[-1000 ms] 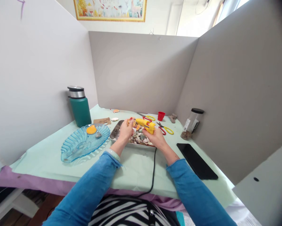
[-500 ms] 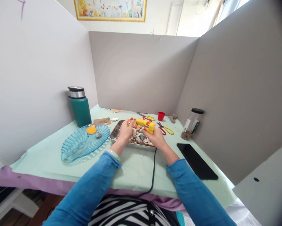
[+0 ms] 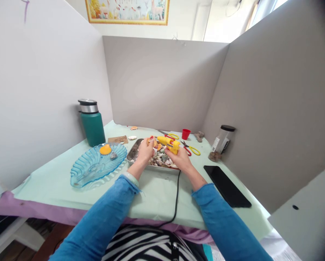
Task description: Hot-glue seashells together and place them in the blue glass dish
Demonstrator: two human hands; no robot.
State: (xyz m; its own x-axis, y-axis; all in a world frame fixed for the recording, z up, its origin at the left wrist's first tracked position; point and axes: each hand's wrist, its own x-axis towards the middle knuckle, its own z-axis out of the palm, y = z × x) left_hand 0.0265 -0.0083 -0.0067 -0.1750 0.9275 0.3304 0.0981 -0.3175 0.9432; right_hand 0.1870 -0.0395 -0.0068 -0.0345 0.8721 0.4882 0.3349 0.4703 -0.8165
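Glue gun [image 3: 168,143], yellow, sits near the centre of the frame above a metal tray [image 3: 157,168], its nozzle pointing toward the left of the picture. The right hand [image 3: 180,158] has its grip closed around the handle, presumably because that leaves the nozzle free and easy to aim. In the left hand [image 3: 144,151] the grip is pinched nearly shut on a small orange piece [image 3: 154,143], apparently a shell, just beside the nozzle; the fingers partly hide it, and I cannot tell whether nozzle and piece touch. Holding both over the tray, which is heaped with shells [image 3: 162,160], likely lets any drip fall there rather than on the cloth-covered counter [image 3: 151,195]. A black cord [image 3: 176,203] runs down toward the bottom of the frame, clear of both forearms, probably so it does not drag. At centre left, a blue dish [image 3: 90,172] holds an orange shell [image 3: 105,149] and a dark shell [image 3: 113,156], perhaps to keep them apart from the heap. Red-and-yellow scissors [image 3: 194,150] lie right of centre, seemingly aside but within reach.
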